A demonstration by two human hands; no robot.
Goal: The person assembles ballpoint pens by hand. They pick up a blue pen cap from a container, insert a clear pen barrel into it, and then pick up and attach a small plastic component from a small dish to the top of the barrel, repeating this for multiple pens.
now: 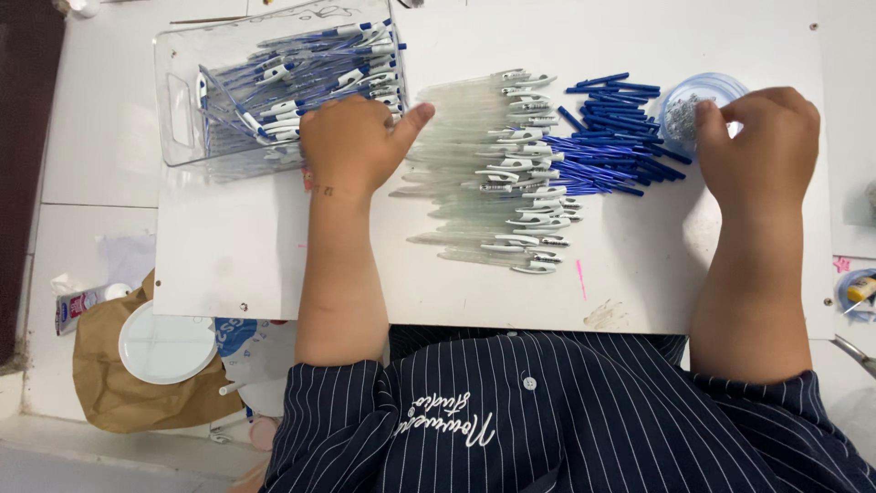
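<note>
My left hand (351,144) rests on the white board (274,256) beside a clear plastic bin (182,110) full of assembled blue-and-white pens (301,73); its fingers are curled and its thumb points toward a pile of clear pen barrels (484,173). Whether it holds anything is hidden. My right hand (762,141) reaches its fingertips into a small round clear dish (698,105) of tiny metal parts. Between the barrels and the dish lies a heap of blue ink refills (611,137).
A brown paper bag (119,383) with a white round lid (166,342) lies on the floor at lower left. A small blue container (858,290) sits at the right edge. My striped dark sleeves fill the bottom of the view.
</note>
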